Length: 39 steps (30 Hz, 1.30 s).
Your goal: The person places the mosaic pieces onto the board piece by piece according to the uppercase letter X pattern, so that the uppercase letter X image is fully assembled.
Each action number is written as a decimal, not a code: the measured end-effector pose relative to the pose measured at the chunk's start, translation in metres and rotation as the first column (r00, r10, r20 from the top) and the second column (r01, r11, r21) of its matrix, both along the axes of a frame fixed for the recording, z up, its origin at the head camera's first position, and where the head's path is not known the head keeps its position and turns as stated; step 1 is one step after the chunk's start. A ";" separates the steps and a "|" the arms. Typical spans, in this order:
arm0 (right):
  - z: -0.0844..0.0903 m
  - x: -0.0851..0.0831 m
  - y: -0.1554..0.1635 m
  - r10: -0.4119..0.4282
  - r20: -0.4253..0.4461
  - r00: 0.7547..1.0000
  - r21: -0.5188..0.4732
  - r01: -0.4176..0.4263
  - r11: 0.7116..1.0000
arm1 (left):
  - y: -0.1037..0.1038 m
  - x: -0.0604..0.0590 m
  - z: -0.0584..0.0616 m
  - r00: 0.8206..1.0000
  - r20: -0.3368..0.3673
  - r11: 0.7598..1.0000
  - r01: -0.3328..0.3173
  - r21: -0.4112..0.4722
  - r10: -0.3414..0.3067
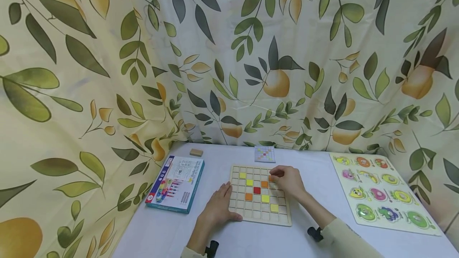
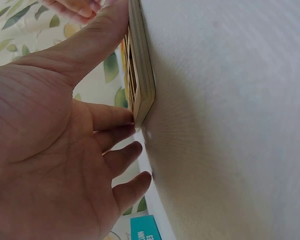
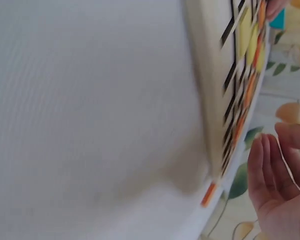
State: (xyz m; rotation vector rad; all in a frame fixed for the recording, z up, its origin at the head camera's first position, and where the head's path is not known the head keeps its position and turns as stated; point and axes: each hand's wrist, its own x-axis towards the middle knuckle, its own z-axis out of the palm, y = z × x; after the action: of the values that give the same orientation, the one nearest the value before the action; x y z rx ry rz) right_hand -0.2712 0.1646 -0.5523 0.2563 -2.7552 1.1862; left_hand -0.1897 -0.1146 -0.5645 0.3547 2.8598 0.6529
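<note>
Under both hands a white table [image 1: 251, 238] carries a wooden grid board [image 1: 259, 195], which lies between the wrists and holds yellow, orange and red tiles. Right of the right hand [image 1: 288, 181] lies a fruit puzzle board [image 1: 383, 192]; left of the left hand [image 1: 218, 206] lies a blue box [image 1: 176, 184]. The left hand rests flat, fingers straight, against the board's near left edge. The right hand curls over the board's far right part, pinching an orange tile [image 1: 271, 178].
</note>
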 end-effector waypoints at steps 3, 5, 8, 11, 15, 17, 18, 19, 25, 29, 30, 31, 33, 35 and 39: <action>-0.001 -0.007 0.011 -0.043 0.017 0.999 0.040 0.042 0.998 | 0.000 -0.001 -0.001 1.000 -0.002 1.000 -0.002 -0.005 0.002; -0.003 -0.011 0.018 -0.076 0.025 0.997 0.064 0.075 0.995 | 0.000 -0.001 -0.001 1.000 -0.003 1.000 -0.001 -0.009 0.001; -0.004 -0.017 0.028 -0.122 0.031 0.992 0.088 0.119 0.989 | 0.000 -0.001 -0.002 1.000 -0.001 1.000 0.001 -0.009 -0.001; -0.007 -0.021 0.036 -0.141 0.035 0.989 0.113 0.136 0.984 | 0.000 -0.001 -0.003 1.000 0.004 1.000 0.004 -0.003 -0.004; -0.010 -0.023 0.044 -0.143 0.066 0.988 0.139 0.133 0.981 | 0.000 -0.001 -0.004 1.000 0.005 1.000 0.006 -0.012 -0.006; -0.011 -0.025 0.045 -0.150 0.084 0.985 0.151 0.136 0.979 | 0.000 -0.001 -0.005 1.000 0.001 1.000 0.004 -0.016 -0.004; -0.011 -0.025 0.046 -0.152 0.087 0.985 0.156 0.137 0.978 | 0.000 -0.001 -0.005 1.000 0.000 1.000 0.003 -0.019 -0.003; -0.012 -0.026 0.047 -0.154 0.091 0.984 0.159 0.139 0.977 | 0.001 -0.001 -0.005 1.000 -0.002 1.000 0.002 -0.018 -0.002; -0.016 -0.029 0.050 -0.144 0.066 0.987 0.161 0.132 0.978 | 0.000 -0.002 -0.003 1.000 -0.001 1.000 -0.003 -0.011 0.003; -0.020 -0.028 0.052 -0.154 0.013 0.988 0.145 0.150 0.978 | 0.000 -0.003 -0.003 1.000 0.003 1.000 0.001 -0.008 -0.001; -0.021 -0.028 0.052 -0.165 0.007 0.986 0.135 0.162 0.978 | 0.000 -0.003 -0.003 1.000 0.004 1.000 0.002 -0.008 -0.002; -0.021 -0.028 0.053 -0.172 0.002 0.985 0.123 0.171 0.978 | 0.000 -0.003 -0.003 1.000 0.006 1.000 0.004 -0.009 -0.004; -0.022 -0.028 0.053 -0.194 0.021 0.981 0.090 0.191 0.977 | 0.000 -0.003 -0.003 1.000 0.007 1.000 0.011 -0.012 -0.011; -0.022 -0.028 0.054 -0.214 0.045 0.976 0.054 0.212 0.976 | 0.000 -0.003 -0.004 1.000 0.003 1.000 0.015 -0.011 -0.015; -0.021 -0.028 0.058 -0.220 0.086 0.972 -0.004 0.221 0.975 | 0.000 -0.004 -0.005 1.000 -0.004 1.000 0.016 -0.007 -0.016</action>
State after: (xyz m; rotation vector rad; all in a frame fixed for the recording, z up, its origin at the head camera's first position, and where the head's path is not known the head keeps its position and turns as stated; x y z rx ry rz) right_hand -0.2988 0.2227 -0.5737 -0.1035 -2.7567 1.1815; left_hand -0.1933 -0.1145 -0.5693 0.3774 2.8597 0.6398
